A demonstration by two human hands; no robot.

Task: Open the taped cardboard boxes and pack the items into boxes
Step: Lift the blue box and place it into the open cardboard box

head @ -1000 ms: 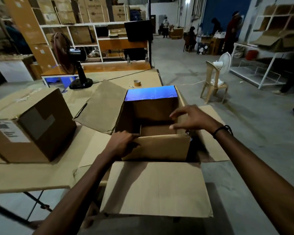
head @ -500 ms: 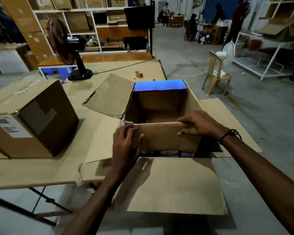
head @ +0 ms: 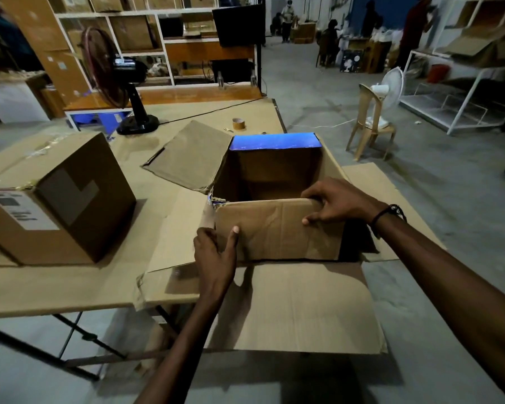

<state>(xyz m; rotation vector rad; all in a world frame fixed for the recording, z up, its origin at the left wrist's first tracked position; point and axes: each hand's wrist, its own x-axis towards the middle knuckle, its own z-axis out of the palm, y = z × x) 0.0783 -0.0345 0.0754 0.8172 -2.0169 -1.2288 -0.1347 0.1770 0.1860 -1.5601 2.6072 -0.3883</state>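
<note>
Left hand [head: 215, 253] grips left edge of near flap [head: 277, 228] of open brown cardboard box [head: 274, 176], thumb flat on flap face. Right hand [head: 337, 204] curled over flap's top right corner. Box at table edge [head: 56, 290]. Closed brown carton [head: 62, 199] at left, white shipping label [head: 21, 209] unreadable. Tape roll [head: 238, 123] behind.

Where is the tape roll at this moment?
In the head view, the tape roll lies on the table, at its far end, behind the open box and to the right of the black fan.
</note>
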